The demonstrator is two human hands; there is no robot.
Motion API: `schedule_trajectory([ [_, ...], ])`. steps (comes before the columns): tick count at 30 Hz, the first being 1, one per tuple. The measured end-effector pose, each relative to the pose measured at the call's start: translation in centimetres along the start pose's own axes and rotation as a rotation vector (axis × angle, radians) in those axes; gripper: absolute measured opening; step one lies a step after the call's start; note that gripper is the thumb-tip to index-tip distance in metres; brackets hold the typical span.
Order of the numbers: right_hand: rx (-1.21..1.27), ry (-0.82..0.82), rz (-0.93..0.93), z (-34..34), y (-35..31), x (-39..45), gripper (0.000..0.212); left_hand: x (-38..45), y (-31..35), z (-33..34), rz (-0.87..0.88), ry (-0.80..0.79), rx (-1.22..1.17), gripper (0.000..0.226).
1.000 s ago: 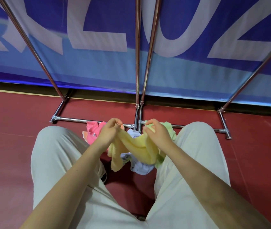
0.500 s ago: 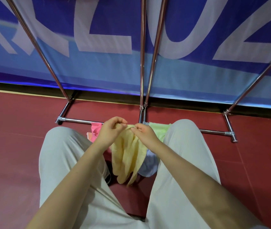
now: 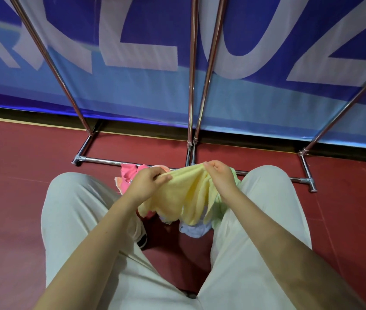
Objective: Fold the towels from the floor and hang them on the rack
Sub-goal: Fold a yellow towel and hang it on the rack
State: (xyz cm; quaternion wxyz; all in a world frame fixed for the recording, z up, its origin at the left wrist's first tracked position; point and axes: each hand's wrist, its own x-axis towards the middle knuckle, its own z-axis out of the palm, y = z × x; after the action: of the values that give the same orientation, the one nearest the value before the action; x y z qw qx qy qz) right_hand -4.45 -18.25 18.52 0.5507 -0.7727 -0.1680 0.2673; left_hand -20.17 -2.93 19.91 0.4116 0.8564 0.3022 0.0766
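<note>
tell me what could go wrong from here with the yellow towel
1. Both the left hand and right hand pinch only the top edge of the yellow towel, which hangs bunched, so a fold may come out crooked.
2. Its lower edge dangles into the pile, near the blue towel, and could snag or drag one along.

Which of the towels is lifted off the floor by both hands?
The yellow towel: the left hand and right hand pinch its top edge; the pink, blue and green ones lie below.

Rack (image 3: 191, 86) poles cut off up top; pale blue towel (image 3: 194, 231) mostly hidden under yellow towel (image 3: 186, 198).
</note>
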Motion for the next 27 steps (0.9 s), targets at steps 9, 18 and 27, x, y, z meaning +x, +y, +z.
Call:
schedule_trajectory([
  [9,0.049,0.216,0.048,-4.2,1.3,1.0,0.02,0.8,0.2,0.2,-0.172,-0.01,-0.116,0.03],
  [18,0.081,0.257,0.058,-5.3,1.8,0.7,0.022,1.3,-0.1,-0.3,-0.419,-0.007,-0.886,0.01],
  [27,-0.013,0.117,0.105,-4.3,2.4,0.9,0.02,1.4,-0.2,0.2,-0.553,0.104,-0.964,0.032],
])
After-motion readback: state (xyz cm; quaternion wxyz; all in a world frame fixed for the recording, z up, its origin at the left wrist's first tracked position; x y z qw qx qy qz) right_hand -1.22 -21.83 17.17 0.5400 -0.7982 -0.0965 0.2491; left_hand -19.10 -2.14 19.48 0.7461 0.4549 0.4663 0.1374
